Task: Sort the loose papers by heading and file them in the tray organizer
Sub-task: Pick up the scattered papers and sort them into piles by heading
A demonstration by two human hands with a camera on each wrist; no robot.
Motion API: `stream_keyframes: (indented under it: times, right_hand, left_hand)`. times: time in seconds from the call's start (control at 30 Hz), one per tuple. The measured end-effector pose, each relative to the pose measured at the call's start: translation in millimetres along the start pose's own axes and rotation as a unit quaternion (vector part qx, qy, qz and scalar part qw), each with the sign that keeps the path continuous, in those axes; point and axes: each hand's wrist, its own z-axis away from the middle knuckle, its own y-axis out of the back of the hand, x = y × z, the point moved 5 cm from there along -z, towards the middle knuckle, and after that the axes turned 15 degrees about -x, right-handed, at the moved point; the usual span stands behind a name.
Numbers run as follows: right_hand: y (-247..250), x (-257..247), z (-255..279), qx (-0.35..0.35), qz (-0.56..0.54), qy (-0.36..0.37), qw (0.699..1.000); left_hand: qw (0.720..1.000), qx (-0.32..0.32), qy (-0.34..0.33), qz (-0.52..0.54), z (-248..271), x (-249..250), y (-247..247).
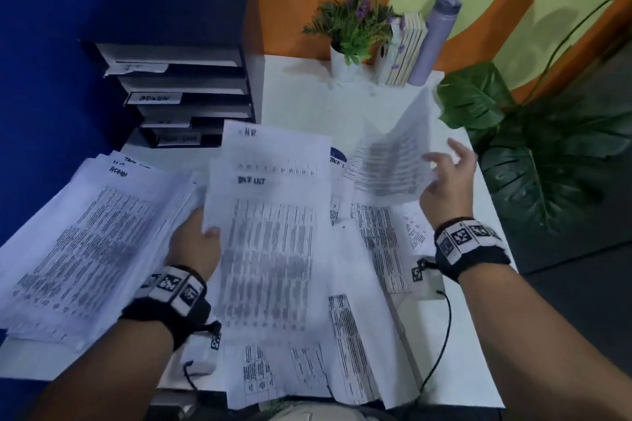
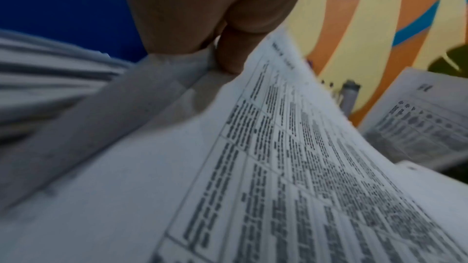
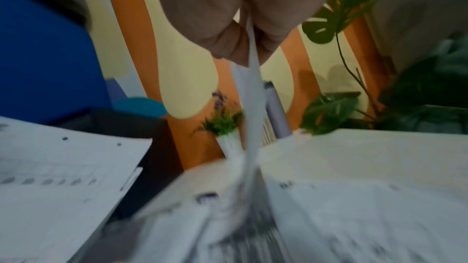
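Note:
Loose printed papers [image 1: 372,249] cover the white table [image 1: 307,92]. My left hand [image 1: 196,243] pinches the left edge of a sheet headed "TASK LIST" [image 1: 263,236], thumb on top; the left wrist view shows the thumb [image 2: 233,51] pressing that sheet [image 2: 253,167]. My right hand [image 1: 444,181] holds a raised, curling sheet [image 1: 393,161] by its right edge; in the right wrist view the sheet [image 3: 253,91] runs edge-on between the fingers [image 3: 228,41]. A black tray organizer [image 1: 184,89] with labelled shelves stands at the back left. A sorted stack headed "ADMIN" [image 1: 85,243] lies at the left.
A potted purple flower [image 1: 352,31], a few books [image 1: 405,51] and a grey bottle [image 1: 437,34] stand at the table's back edge. A large-leaved plant [image 1: 533,154] crowds the right side. A sheet headed "HR" [image 1: 273,147] lies behind the held one.

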Motion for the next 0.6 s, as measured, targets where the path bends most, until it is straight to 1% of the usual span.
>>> stream_keyframes:
  times: [0.03,0.07,0.1,0.13,0.2,0.27,0.37,0.43,0.47,0.5,0.53,0.57,0.6]
  right_hand:
    - [12,-12,-2,0.016,-0.002,0.022,1.000]
    - [22,-21,-6,0.031,-0.029,0.049,0.998]
    - [32,-30,-9,0.055,-0.075,0.059,0.994]
    - [43,-40,-9,0.078,-0.110,0.068,0.989]
    - [62,-65,-6,0.108,-0.133,0.124,0.977]
    - [76,-87,-1,0.094,-0.162,0.212,0.959]
    - [88,-126,8,0.041,-0.207,0.270,0.939]
    - [89,-145,13,-0.008,-0.260,0.289,0.921]
    - [87,-152,16,-0.031,-0.275,0.296,0.914]
    - [86,-158,19,-0.055,-0.284,0.306,0.907]
    - [84,-161,21,-0.073,-0.291,0.308,0.903]
    - [80,-159,21,-0.084,-0.303,0.296,0.902]
    - [74,-153,20,-0.091,-0.334,0.269,0.899]
  left_hand:
    - [0.999,0.012,-0.020,0.024,2,9,12]
    - [0.997,0.016,-0.045,0.057,2,17,24]
    - [0.993,0.012,-0.070,0.092,5,26,36]
    - [0.989,0.002,-0.086,0.121,7,33,46]
    - [0.983,-0.028,-0.102,0.153,12,48,61]
    - [0.975,-0.050,-0.126,0.179,14,61,69]
    - [0.956,-0.068,-0.202,0.199,27,91,66]
    - [0.940,-0.091,-0.234,0.232,33,105,58]
    - [0.934,-0.100,-0.241,0.244,35,109,54]
    - [0.934,-0.098,-0.240,0.244,36,111,52]
    - [0.938,-0.089,-0.237,0.239,36,112,52]
    - [0.942,-0.071,-0.231,0.233,36,113,52]
    - [0.946,-0.046,-0.223,0.231,34,111,54]
